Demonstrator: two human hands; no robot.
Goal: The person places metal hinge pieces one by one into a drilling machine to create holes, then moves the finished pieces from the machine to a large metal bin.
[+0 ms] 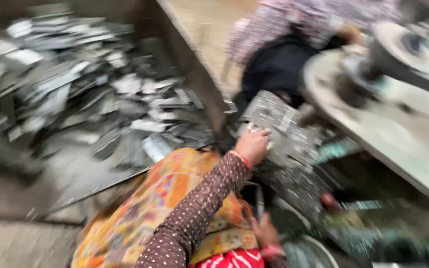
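My left hand [252, 145], on a brown dotted sleeve with a red bangle, is closed on the edge of a stack of grey perforated metal sheets [275, 120] that leans against darker sheets [294, 186] below. My right hand [264, 231] hangs lower, beside the dark sheets and a round metal rim [319, 250]. Blur hides its fingers, so I cannot tell whether it holds anything. An orange patterned cloth [160, 203] lies across my lap under the left arm.
A large heap of grey metal scraps [85, 89] fills a bin on the left, behind a slanted wall [194, 69]. On the right stands a round grey machine table [398, 114] with a wheel. Another person in a patterned shirt [294, 25] works at it.
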